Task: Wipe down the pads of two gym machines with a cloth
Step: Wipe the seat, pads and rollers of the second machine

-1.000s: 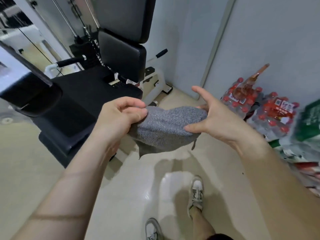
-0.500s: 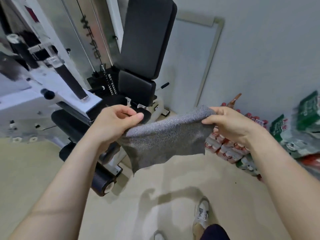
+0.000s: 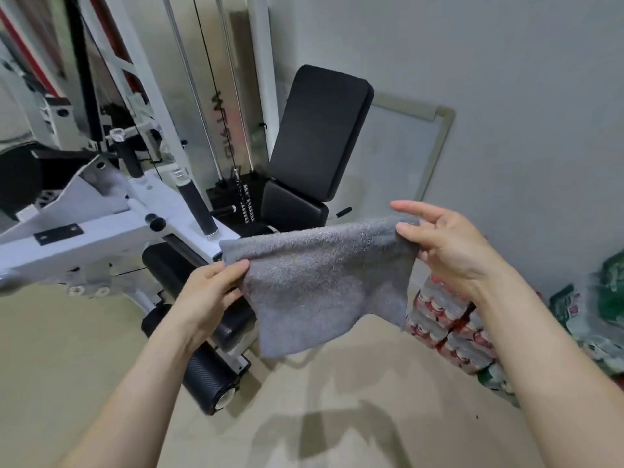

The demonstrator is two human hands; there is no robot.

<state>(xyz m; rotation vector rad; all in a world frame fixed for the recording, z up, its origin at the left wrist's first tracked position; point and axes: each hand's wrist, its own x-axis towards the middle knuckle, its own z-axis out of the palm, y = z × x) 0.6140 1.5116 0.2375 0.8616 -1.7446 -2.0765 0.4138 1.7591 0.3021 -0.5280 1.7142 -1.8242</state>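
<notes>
I hold a grey terry cloth (image 3: pixel 324 282) spread out in the air at chest height. My left hand (image 3: pixel 211 292) pinches its left top corner, and my right hand (image 3: pixel 445 244) pinches its right top corner. Behind the cloth stands a white gym machine with a tall black back pad (image 3: pixel 320 136) and a smaller black lower pad (image 3: pixel 290 206). Its seat is hidden by the cloth. Black roller pads (image 3: pixel 209 383) stick out low on the machine, below my left hand.
A white machine arm (image 3: pixel 84 228) with black grip handles (image 3: pixel 197 211) crosses the left side. Shrink-wrapped packs of red-capped bottles (image 3: pixel 449 329) and green packages (image 3: pixel 607 298) lie along the grey wall at the right. The floor (image 3: pixel 337 417) is beige and glossy.
My view has lifted from the floor to the machine's back pad. The cloth went from bunched between my hands to stretched wide, and my hands moved apart.
</notes>
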